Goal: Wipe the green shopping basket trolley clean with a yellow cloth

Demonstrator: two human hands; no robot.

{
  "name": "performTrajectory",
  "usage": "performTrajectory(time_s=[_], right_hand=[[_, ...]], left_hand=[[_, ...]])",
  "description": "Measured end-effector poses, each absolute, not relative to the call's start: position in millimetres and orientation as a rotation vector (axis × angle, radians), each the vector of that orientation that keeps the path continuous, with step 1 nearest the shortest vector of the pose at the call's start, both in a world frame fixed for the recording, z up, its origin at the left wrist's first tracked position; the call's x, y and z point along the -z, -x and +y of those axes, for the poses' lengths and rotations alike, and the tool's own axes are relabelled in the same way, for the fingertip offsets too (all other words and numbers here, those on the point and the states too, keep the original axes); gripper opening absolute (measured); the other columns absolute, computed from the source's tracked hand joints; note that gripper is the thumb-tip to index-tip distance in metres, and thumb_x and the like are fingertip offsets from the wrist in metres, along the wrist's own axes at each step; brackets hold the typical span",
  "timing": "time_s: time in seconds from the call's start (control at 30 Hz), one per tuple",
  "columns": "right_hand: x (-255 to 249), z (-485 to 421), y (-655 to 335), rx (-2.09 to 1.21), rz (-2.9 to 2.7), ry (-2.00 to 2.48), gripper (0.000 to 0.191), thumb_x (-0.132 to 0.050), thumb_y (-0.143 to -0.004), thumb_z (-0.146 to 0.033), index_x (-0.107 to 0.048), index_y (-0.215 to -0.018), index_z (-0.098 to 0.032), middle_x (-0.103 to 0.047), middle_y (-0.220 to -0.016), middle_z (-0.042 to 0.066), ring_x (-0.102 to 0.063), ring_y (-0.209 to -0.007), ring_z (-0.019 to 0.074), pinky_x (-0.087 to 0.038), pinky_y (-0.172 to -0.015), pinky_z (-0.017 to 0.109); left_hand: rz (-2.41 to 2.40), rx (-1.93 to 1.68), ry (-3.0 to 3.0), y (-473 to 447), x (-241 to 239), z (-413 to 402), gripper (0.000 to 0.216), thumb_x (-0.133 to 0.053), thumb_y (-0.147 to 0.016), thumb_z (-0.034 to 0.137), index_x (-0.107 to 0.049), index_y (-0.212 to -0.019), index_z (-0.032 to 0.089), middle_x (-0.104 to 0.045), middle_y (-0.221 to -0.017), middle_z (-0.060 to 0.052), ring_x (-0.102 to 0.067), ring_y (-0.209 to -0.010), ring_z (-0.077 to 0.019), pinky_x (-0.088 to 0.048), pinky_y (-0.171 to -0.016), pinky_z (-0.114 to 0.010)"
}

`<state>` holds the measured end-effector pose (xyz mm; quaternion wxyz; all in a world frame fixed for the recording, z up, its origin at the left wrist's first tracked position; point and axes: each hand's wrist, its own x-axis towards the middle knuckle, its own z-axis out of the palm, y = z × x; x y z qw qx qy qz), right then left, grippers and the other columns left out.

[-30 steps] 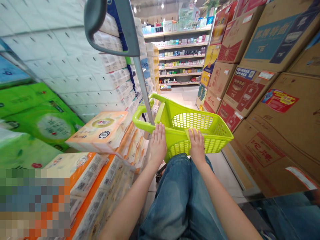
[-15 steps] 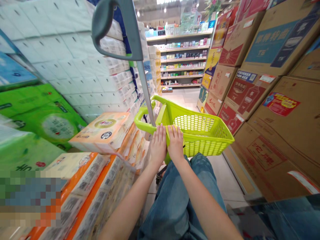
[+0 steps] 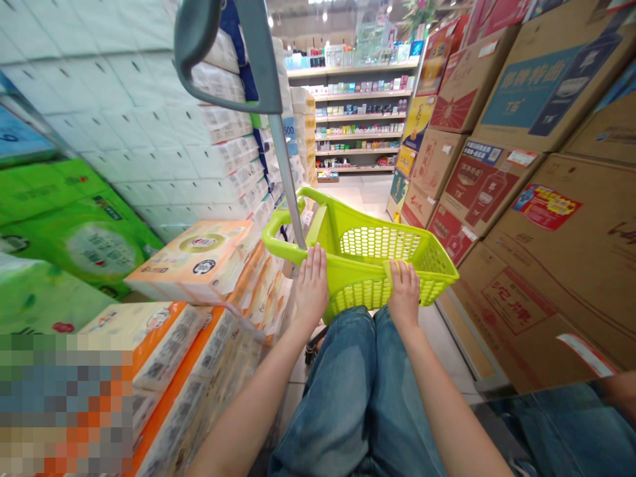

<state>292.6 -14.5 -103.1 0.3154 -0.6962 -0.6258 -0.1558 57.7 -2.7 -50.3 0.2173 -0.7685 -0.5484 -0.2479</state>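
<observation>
A lime-green shopping basket (image 3: 365, 273) with perforated sides stands in front of my knees. From its left end rises a grey pull handle (image 3: 258, 59) on a metal rod. My left hand (image 3: 312, 281) lies flat on the near rim by that rod, fingers stretched out. Farther right along the same rim, my right hand (image 3: 405, 291) presses a yellow cloth-like piece (image 3: 388, 267) against the basket, fingers bent over the edge. Most of the yellow piece is hidden under the fingers. No goods show in the visible part of the basket.
Stacked white tissue packs (image 3: 163, 132) and orange tissue packs (image 3: 193, 252) line the left. Cardboard cartons (image 3: 541, 265) rise close on the right. Product shelves (image 3: 358, 119) stand beyond the aisle floor. At lower right is part of a denim-clad figure (image 3: 571, 430).
My right hand has slid right along the near rim with the yellow piece, away from my left hand. The left hand stays near the rod. The view has shifted slightly.
</observation>
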Motion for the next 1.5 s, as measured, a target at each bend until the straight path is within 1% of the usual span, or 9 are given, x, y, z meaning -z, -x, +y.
performTrajectory(time_s=[0.2,0.37,0.53,0.83,0.97,1.07,1.27,1.37,1.5], right_hand=[[67,-6,-206,0.188,-1.699,1.752,0.08,-0.041,-0.071,0.004,-0.042,-0.149,-0.015,-0.046,-0.153,0.011,-0.027,-0.147,0.0294,-0.027,-0.119,0.052],[36,-1,-149,0.049,-1.799,1.602,0.072,-0.035,-0.08,0.002,-0.042,-0.15,-0.018,-0.043,-0.155,0.009,-0.026,-0.147,0.0269,-0.026,-0.12,0.052],[51,-6,-182,0.15,-1.871,1.559,0.074,-0.034,-0.082,0.004,-0.039,-0.152,-0.019,-0.042,-0.156,0.007,-0.026,-0.148,0.0237,-0.025,-0.122,0.048],[98,-15,-280,0.401,-1.781,1.761,0.071,-0.037,-0.082,0.001,-0.04,-0.15,-0.017,-0.046,-0.152,0.012,-0.029,-0.146,0.0279,-0.031,-0.119,0.052],[88,-13,-261,0.304,-1.677,1.873,0.077,-0.039,-0.076,0.003,-0.04,-0.15,-0.017,-0.044,-0.154,0.012,-0.027,-0.148,0.0313,-0.032,-0.117,0.056],[66,-10,-218,0.154,-1.719,1.881,0.082,-0.039,-0.072,0.006,-0.039,-0.151,-0.017,-0.042,-0.156,0.011,-0.025,-0.149,0.0312,-0.03,-0.118,0.055],[30,-4,-149,0.006,-1.834,1.641,0.076,-0.036,-0.079,0.003,-0.039,-0.151,-0.018,-0.04,-0.158,0.008,-0.022,-0.149,0.0275,-0.025,-0.12,0.052],[37,-5,-158,0.066,-1.866,1.588,0.073,-0.034,-0.082,0.002,-0.038,-0.152,-0.02,-0.04,-0.158,0.007,-0.024,-0.148,0.0251,-0.025,-0.121,0.05],[64,-9,-205,0.217,-1.889,1.629,0.075,-0.035,-0.081,0.003,-0.035,-0.153,-0.019,-0.038,-0.159,0.008,-0.024,-0.148,0.0243,-0.026,-0.121,0.049]], left_hand=[[-1.515,0.718,2.117,-58,54,1,0.074,-0.038,-0.086,0.004,-0.016,-0.157,0.004,-0.021,-0.165,-0.015,-0.011,-0.154,-0.026,-0.026,-0.124,-0.046],[-1.496,0.699,2.101,-56,56,4,0.066,-0.036,-0.091,0.008,-0.022,-0.156,0.004,-0.025,-0.163,-0.017,-0.015,-0.154,-0.0262,-0.029,-0.123,-0.046],[-1.493,0.686,2.111,-55,53,1,0.069,-0.035,-0.09,0.006,-0.019,-0.157,0.004,-0.024,-0.164,-0.015,-0.014,-0.154,-0.0259,-0.026,-0.123,-0.045],[-1.494,0.739,2.119,-58,52,-1,0.078,-0.039,-0.083,0.003,-0.016,-0.157,0.005,-0.022,-0.165,-0.015,-0.014,-0.154,-0.027,-0.027,-0.123,-0.047],[-1.503,0.735,2.116,-59,52,-1,0.078,-0.038,-0.083,0.003,-0.016,-0.157,0.005,-0.021,-0.165,-0.015,-0.012,-0.154,-0.0265,-0.026,-0.123,-0.047],[-1.517,0.733,2.109,-60,53,0,0.075,-0.038,-0.085,0.004,-0.018,-0.157,0.005,-0.022,-0.164,-0.015,-0.011,-0.154,-0.0259,-0.026,-0.123,-0.046],[-1.538,0.745,2.102,-59,56,3,0.066,-0.037,-0.092,0.01,-0.022,-0.157,0.009,-0.027,-0.163,-0.015,-0.015,-0.154,-0.0247,-0.029,-0.122,-0.048],[-1.535,0.72,2.118,-58,55,2,0.066,-0.037,-0.092,0.01,-0.022,-0.156,0.007,-0.028,-0.163,-0.016,-0.015,-0.154,-0.0251,-0.028,-0.123,-0.047],[-1.526,0.706,2.139,-58,51,-1,0.072,-0.038,-0.087,0.005,-0.019,-0.157,0.005,-0.024,-0.164,-0.016,-0.012,-0.154,-0.0252,-0.025,-0.124,-0.046]])
